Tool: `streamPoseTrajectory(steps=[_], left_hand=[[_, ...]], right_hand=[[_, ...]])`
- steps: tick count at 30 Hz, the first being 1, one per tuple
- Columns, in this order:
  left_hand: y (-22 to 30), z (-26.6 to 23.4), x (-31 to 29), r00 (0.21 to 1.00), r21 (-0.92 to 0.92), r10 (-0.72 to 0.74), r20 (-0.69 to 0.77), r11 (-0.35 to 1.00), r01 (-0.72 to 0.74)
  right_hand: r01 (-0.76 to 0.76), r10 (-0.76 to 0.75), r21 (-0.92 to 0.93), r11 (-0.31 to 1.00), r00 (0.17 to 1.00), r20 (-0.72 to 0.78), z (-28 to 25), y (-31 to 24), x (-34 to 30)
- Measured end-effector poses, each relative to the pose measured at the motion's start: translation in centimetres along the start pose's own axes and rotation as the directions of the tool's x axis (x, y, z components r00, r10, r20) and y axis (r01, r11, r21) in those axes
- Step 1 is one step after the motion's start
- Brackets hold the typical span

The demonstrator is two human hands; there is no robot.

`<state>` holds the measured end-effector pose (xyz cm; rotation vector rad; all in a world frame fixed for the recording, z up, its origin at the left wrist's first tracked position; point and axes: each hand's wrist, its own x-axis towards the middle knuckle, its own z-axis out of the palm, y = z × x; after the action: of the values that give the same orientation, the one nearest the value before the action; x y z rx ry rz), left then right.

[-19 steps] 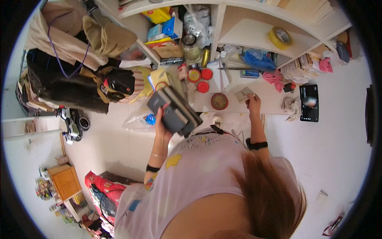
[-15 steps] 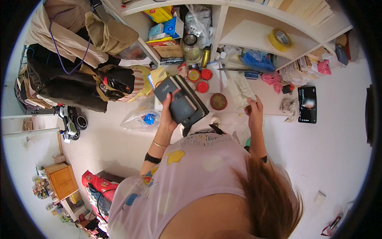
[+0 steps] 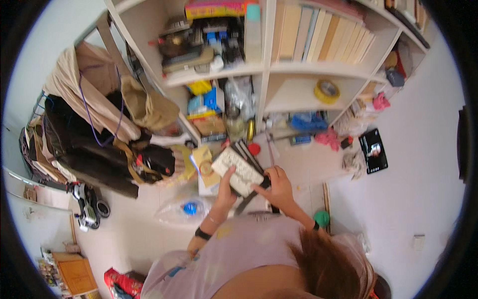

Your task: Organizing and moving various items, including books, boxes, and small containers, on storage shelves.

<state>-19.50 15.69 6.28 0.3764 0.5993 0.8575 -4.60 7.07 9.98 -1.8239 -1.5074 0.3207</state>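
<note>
A pale booklet (image 3: 238, 171) with dark sketch-like marks lies on top of a stack of dark notebooks (image 3: 250, 155), held before my chest. My left hand (image 3: 227, 188) is closed on the stack's near left side, thumb on the booklet's face. At the right end my right hand (image 3: 280, 188) grips the booklet and notebooks, its thumb at the near corner and its fingers bent over the far edge. Motion blur softens the lower notebooks. Below them, a red round lid (image 3: 254, 149) shows beyond the stack.
A white shelf unit (image 3: 294, 70) stands ahead, holding books (image 3: 326, 37), a tape roll (image 3: 327, 91) and a blue plastic bag (image 3: 308, 121). Clothes (image 3: 89, 144) hang at the left. A clear plastic bag (image 3: 181, 212) lies on the floor. A lit phone (image 3: 373, 151) is at the right.
My right hand has moved left with the pale booklet, which now rests on the dark notebooks. Both hands have come together on the stack. The view has tilted up, showing more shelves.
</note>
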Motion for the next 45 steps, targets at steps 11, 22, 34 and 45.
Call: streamPoseTrajectory(steps=[11,22,34,45], left_hand=[[3.4,3.7,0.3,0.980,0.052,-0.182,0.076,0.983,0.179],[7.5,17.2,-2.2,0.900,0.242,-0.342,0.271,0.929,0.281],[14.9,39.1,-4.7,0.415,0.238,-0.023,0.909,0.848,-0.474],[25.0,48.4,4.3,-0.511,0.115,0.179,0.841,-0.981,-0.154]], right_hand=[[0.582,-0.591,-0.505,0.637,0.789,0.164,0.1,-1.5,0.1],[0.511,-0.806,-0.757,0.407,0.591,-0.034,-10.6,-2.8,3.1],[0.299,-0.935,-0.886,0.355,0.094,-0.342,-31.0,-12.4,11.7],[0.317,-0.862,-0.813,0.489,0.322,-0.393,-43.5,-16.7,21.1]])
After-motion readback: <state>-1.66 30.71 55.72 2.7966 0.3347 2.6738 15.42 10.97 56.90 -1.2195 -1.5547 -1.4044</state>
